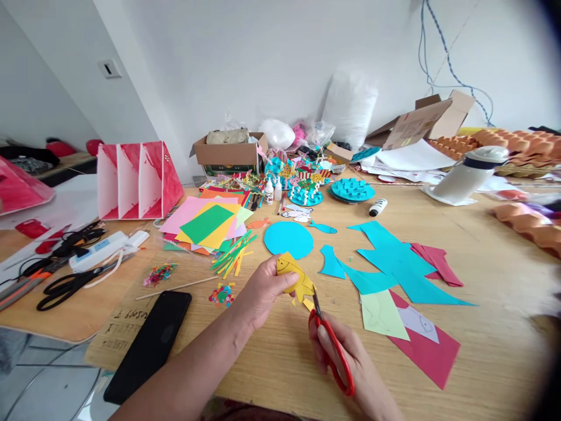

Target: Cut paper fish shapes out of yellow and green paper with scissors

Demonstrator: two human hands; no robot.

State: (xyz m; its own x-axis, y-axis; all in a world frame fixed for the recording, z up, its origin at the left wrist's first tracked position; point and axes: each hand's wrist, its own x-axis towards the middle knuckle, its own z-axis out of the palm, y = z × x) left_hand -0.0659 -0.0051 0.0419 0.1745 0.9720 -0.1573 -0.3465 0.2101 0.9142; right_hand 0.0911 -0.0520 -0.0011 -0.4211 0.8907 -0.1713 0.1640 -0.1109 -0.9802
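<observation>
Between the thumb and fingers of my left hand (265,289) is a yellow paper fish (293,273) with drawn lines for its eye and body. My right hand (346,351) grips red-handled scissors (336,351), whose blades meet the fish's tail edge. Small yellow scraps lie on the table below the tail. Beyond my hands rests a blue paper circle (288,240), with a small blue paper fish (323,227) and an orange paper fish (258,223) near it. Blue paper offcuts (394,257) spread to the right, by a pale green sheet (382,314) with a faint drawing.
Stacked coloured paper (208,225) and green and yellow strips (234,254) lie left of centre. A black phone (149,345) and black scissors (72,286) are at left. Glue bottles (269,191) and decorated blue plates (352,190) stand at the back. A white pitcher-like container (467,175) is at right.
</observation>
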